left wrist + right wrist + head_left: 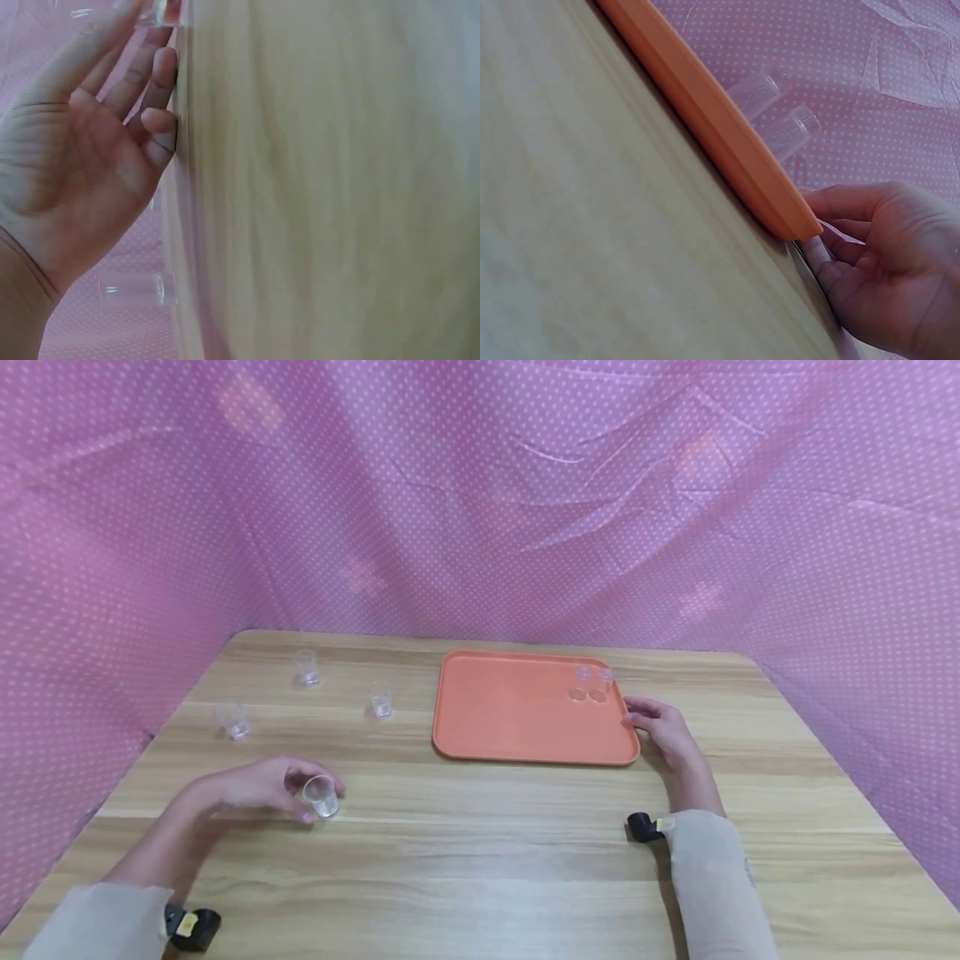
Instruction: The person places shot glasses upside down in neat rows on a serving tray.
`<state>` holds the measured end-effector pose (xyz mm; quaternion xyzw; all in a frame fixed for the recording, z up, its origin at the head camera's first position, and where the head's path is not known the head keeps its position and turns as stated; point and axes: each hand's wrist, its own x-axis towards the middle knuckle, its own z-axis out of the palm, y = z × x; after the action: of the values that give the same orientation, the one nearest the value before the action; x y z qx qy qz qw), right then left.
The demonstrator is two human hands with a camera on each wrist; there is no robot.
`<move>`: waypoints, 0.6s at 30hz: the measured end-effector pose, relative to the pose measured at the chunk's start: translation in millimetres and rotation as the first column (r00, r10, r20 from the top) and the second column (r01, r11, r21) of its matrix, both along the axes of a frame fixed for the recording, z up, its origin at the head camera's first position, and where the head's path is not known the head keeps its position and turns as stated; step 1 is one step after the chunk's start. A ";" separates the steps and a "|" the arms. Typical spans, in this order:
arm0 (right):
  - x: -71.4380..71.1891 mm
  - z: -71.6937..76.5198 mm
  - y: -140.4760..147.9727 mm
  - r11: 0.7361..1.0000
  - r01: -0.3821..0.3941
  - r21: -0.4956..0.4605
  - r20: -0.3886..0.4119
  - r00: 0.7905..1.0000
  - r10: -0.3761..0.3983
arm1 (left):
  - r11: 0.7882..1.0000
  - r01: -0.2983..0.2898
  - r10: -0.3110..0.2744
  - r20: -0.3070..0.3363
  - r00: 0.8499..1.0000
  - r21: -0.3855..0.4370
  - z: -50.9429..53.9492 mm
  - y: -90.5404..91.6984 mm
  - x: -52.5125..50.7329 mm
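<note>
My left hand (258, 785) has its thumb and fingers around a small clear plastic cup (321, 797) that stands upright at the table's left front. In the left wrist view only part of this cup (159, 13) shows, at the fingertips. At the right, my right hand (663, 731) grips the right edge of an orange tray (517, 718). The right wrist view has the thumb at the tray's rim (720, 135) and the other fingers low beside it. Two clear cups (791, 133) stand on the tray near that edge; they look upside down.
Three more clear cups stand apart at the left: one at the back (308, 670), one nearer the tray (382, 701) and one far left (236, 724). The wooden table (480, 852) is bordered by a pink dotted curtain (480, 527).
</note>
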<state>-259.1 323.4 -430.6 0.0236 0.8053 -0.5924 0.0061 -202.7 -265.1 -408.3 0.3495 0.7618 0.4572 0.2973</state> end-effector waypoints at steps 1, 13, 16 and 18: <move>0.1 0.3 -0.1 1.000 0.001 0.000 0.001 1.000 -0.001 | 1.000 -0.006 0.006 -0.013 1.000 -0.008 -0.2 0.8 0.7; -1.3 -1.5 0.8 1.000 0.005 -0.002 -0.018 1.000 -0.005 | 0.994 -0.078 0.074 -0.058 0.996 -0.071 -1.7 4.1 3.8; -1.2 -1.6 0.4 1.000 0.000 -0.011 -0.024 1.000 0.000 | 0.994 -0.079 0.074 -0.070 0.995 -0.073 -1.1 4.6 4.1; -2.0 -2.0 0.9 1.000 -0.001 -0.005 -0.023 1.000 0.001 | 0.993 -0.085 0.079 -0.078 0.994 -0.083 0.0 5.6 4.5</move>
<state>-261.1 324.3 -432.6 0.0164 0.8037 -0.5948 -0.0026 -198.2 -259.5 -408.3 0.3218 0.8050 0.4224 0.2643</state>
